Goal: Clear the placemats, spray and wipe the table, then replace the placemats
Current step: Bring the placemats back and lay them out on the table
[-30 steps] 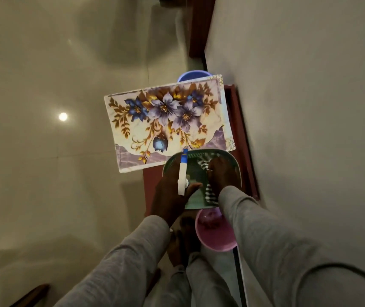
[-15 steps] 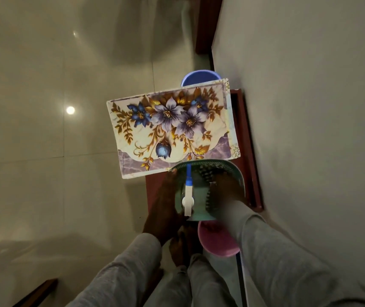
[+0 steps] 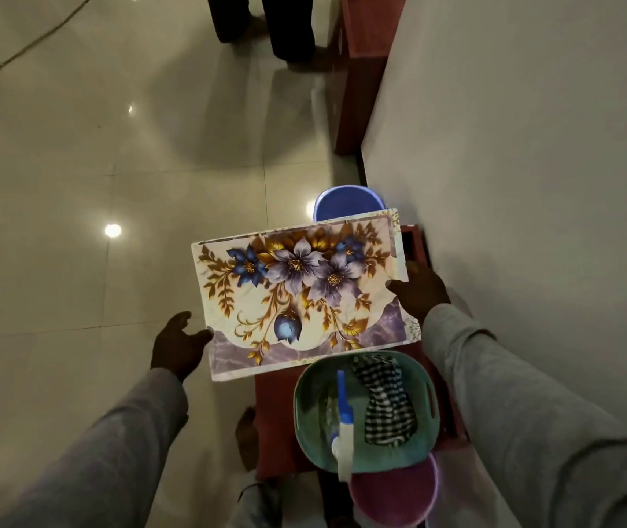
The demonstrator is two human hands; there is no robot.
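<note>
The floral placemat [image 3: 300, 295] lies across a low reddish surface [image 3: 275, 398] beside the wall, its left part hanging out over the tiled floor [image 3: 75, 222]. The right hand [image 3: 420, 291] has its fingers closed on the mat's right edge, thumb on top. The left hand [image 3: 178, 346] sits at the near left corner with fingers spread and curled; whether it has hold of the edge yet I cannot tell. Just nearer than the mat, on the same surface, stands a teal basket [image 3: 304, 405] holding a spray bottle [image 3: 344, 421] and a checked cloth [image 3: 386, 402].

The step in hand looks like picking up the mats to carry them back. To do it well, both hands should take opposite short edges and lift level, so nothing slides off (a pale patterned margin peeks out along the right and lower edges, which suggests more than one mat stacked). Raise it straight up first, clear of the basket's rim, before turning away.

Count: one placemat face visible, with possibly others beneath, number unclear; one basket, one spray bottle, one cloth; one blue stool or tub [image 3: 346, 202] beyond the mat, one pink one [image 3: 395, 497] under the basket's near side; two hands, and a second person's legs [image 3: 266, 24] at the far end
</note>
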